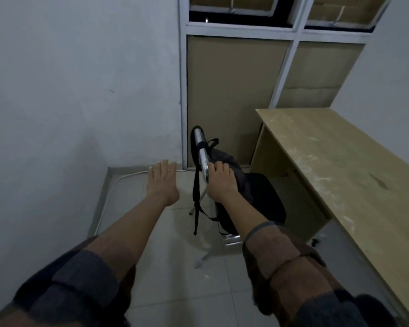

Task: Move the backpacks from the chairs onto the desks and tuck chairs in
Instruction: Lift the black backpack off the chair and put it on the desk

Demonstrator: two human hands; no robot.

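A dark backpack point(257, 192) sits on a chair point(202, 152) with a shiny metal backrest, left of a light wooden desk point(335, 161). One black strap point(196, 197) hangs down behind the backrest. My right hand point(219, 182) rests on the top of the backrest, fingers curled over the backpack's upper edge; whether it grips the bag or the rail is unclear. My left hand point(162, 182) hovers flat and open in the air, left of the chair, holding nothing.
A white wall runs along the left, with a cable point(109, 199) on the tiled floor at its foot. Behind the chair is a window frame point(283, 74) backed with cardboard panels. The chair's white legs point(203, 258) stand on the tiles.
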